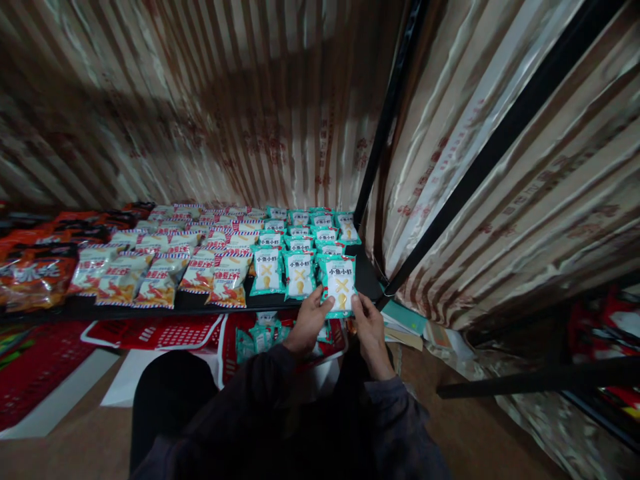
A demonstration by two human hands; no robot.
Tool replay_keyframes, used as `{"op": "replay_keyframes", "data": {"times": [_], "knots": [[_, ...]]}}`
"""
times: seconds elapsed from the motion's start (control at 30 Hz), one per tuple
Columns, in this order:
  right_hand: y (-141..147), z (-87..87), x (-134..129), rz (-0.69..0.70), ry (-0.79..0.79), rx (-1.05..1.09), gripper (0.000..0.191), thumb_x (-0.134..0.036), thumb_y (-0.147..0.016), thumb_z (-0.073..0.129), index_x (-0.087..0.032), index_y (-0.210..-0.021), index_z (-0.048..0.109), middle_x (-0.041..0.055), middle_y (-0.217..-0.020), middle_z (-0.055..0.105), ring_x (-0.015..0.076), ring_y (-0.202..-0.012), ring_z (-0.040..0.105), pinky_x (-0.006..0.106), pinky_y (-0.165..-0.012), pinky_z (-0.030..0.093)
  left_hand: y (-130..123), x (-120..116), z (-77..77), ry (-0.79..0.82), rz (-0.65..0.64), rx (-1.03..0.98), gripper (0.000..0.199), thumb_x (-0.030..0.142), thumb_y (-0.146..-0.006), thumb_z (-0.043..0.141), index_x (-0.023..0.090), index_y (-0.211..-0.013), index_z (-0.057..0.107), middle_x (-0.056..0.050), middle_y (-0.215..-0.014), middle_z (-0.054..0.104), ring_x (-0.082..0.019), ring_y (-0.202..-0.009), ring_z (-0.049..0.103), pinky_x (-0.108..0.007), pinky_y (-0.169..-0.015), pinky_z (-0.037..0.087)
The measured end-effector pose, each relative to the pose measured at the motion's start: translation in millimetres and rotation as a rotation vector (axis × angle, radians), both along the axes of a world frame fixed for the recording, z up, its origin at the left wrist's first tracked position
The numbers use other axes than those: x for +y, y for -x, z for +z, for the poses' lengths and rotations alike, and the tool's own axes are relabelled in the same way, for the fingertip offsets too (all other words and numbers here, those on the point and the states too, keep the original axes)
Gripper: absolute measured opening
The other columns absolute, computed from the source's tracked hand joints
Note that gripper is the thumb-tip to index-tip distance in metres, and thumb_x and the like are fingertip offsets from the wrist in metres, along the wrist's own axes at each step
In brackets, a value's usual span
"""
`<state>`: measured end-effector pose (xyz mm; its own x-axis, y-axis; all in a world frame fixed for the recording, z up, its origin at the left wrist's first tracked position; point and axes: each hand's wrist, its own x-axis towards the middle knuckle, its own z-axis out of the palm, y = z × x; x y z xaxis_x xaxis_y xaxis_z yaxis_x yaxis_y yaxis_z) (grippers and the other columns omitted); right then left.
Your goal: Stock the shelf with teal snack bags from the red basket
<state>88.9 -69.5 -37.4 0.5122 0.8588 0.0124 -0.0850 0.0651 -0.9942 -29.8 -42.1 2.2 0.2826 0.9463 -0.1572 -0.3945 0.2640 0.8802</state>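
Between my two hands is a teal and white snack bag (pixel 341 285), upright at the front edge of the black shelf (pixel 370 273). My left hand (pixel 307 321) grips its lower left side, and my right hand (pixel 371 328) grips its lower right side. Just left of it stand rows of matching teal snack bags (pixel 300 273). Below the shelf, partly behind my left forearm, a red basket (pixel 230 347) holds more teal bags (pixel 263 337).
White and orange snack bags (pixel 227 280) and dark orange bags (pixel 37 273) line the shelf leftward. Black metal posts (pixel 465 200) rise at the right before striped curtains (pixel 300 100). Another red basket (pixel 155 331) and some books (pixel 405 319) lie lower down.
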Motion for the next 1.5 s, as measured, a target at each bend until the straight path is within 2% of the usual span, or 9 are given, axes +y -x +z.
{"op": "replay_keyframes", "data": {"times": [0.23, 0.4, 0.6, 0.8, 0.97, 1.1, 1.17, 1.3, 1.5], "knots": [[-5.5, 8.8, 6.5, 0.03, -0.028, 0.049, 0.06, -0.055, -0.075, 0.065, -0.018, -0.123, 0.061, 0.0094, -0.117, 0.068, 0.023, -0.099, 0.065, 0.038, -0.088, 0.051, -16.6, 11.9, -2.0, -0.05, 0.013, -0.007, 0.054, 0.027, -0.074, 0.071, 0.015, -0.126, 0.058, -0.01, -0.118, 0.068, -0.024, -0.117, 0.059, -0.039, -0.105, 0.043], [-11.1, 3.2, 17.4, -0.019, -0.049, 0.03, 0.06, -0.054, -0.074, 0.067, -0.016, -0.121, 0.063, 0.0102, -0.112, 0.071, 0.0236, -0.095, 0.066, 0.038, -0.086, 0.052, -23.5, 17.3, 1.1, -0.051, -0.02, -0.012, 0.054, 0.027, -0.076, 0.07, 0.017, -0.127, 0.057, -0.01, -0.123, 0.066, -0.025, -0.121, 0.056, -0.04, -0.107, 0.042], [-17.8, -0.9, 30.1, -0.084, -0.038, 0.037, 0.062, -0.055, -0.072, 0.067, -0.014, -0.119, 0.064, 0.0109, -0.109, 0.071, 0.0235, -0.092, 0.066, 0.04, -0.086, 0.052, -34.8, 24.5, -0.7, -0.078, 0.037, 0.057, 0.048, 0.025, -0.08, 0.065, 0.016, -0.126, 0.056, -0.012, -0.135, 0.057, -0.024, -0.123, 0.054, -0.039, -0.107, 0.041], [-27.5, 6.2, 35.1, -0.149, -0.04, -0.079, 0.063, -0.056, -0.075, 0.062, -0.013, -0.12, 0.062, 0.0126, -0.113, 0.069, 0.0246, -0.098, 0.064, 0.04, -0.09, 0.049, -45.3, 35.8, -14.6, -0.145, 0.067, 0.188, 0.05, 0.027, -0.079, 0.066, 0.017, -0.127, 0.056, -0.012, -0.134, 0.058, -0.025, -0.126, 0.051, -0.04, -0.107, 0.041], [-35.0, 7.9, 43.5, -0.198, -0.046, -0.302, 0.058, -0.055, -0.083, 0.049, -0.012, -0.12, 0.061, 0.0156, -0.119, 0.065, 0.0259, -0.108, 0.059, 0.042, -0.097, 0.044, -56.0, 46.4, -21.7, -0.182, 0.106, 0.307, 0.052, 0.029, -0.077, 0.068, 0.02, -0.127, 0.057, -0.011, -0.13, 0.06, -0.027, -0.125, 0.052, -0.043, -0.106, 0.041], [-40.6, 10.0, 54.0, -0.272, -0.039, -0.578, 0.056, -0.052, -0.088, 0.037, -0.011, -0.119, 0.06, 0.0196, -0.122, 0.061, 0.029, -0.116, 0.054, 0.046, -0.1, 0.039, -65.0, 58.2, -17.8, -0.233, 0.128, 0.368, 0.051, 0.026, -0.078, 0.064, 0.017, -0.127, 0.056, -0.012, -0.132, 0.059, -0.026, -0.127, 0.05, -0.041, -0.11, 0.036], [-43.2, 12.5, 61.0, -0.296, -0.036, -0.648, 0.055, -0.048, -0.089, 0.034, -0.011, -0.122, 0.057, 0.0204, -0.124, 0.059, 0.0296, -0.119, 0.052, 0.047, -0.1, 0.039, -69.7, 64.9, -13.2, -0.256, 0.138, 0.404, 0.05, 0.024, -0.078, 0.063, 0.016, -0.126, 0.057, -0.012, -0.134, 0.058, -0.025, -0.128, 0.049, -0.04, -0.112, 0.033], [-47.6, 19.7, 78.5, -0.339, -0.073, -0.7, 0.052, -0.038, -0.089, 0.033, -0.013, -0.132, 0.049, 0.017, -0.131, 0.055, 0.0273, -0.125, 0.048, 0.045, -0.102, 0.037, -80.9, 76.4, -2.5, -0.283, 0.145, 0.489, 0.048, 0.024, -0.079, 0.06, 0.016, -0.126, 0.058, -0.013, -0.137, 0.055, -0.025, -0.131, 0.046, -0.038, -0.114, 0.028], [-55.1, 26.4, 104.2, -0.371, -0.07, -0.703, 0.053, -0.031, -0.086, 0.036, -0.013, -0.134, 0.048, 0.0174, -0.13, 0.056, 0.029, -0.123, 0.049, 0.045, -0.101, 0.038, -96.8, 92.2, 4.9, -0.23, 0.149, 0.533, 0.051, 0.032, -0.082, 0.055, 0.016, -0.131, 0.054, -0.014, -0.143, 0.049, -0.027, -0.133, 0.044, -0.038, -0.114, 0.027]]}}
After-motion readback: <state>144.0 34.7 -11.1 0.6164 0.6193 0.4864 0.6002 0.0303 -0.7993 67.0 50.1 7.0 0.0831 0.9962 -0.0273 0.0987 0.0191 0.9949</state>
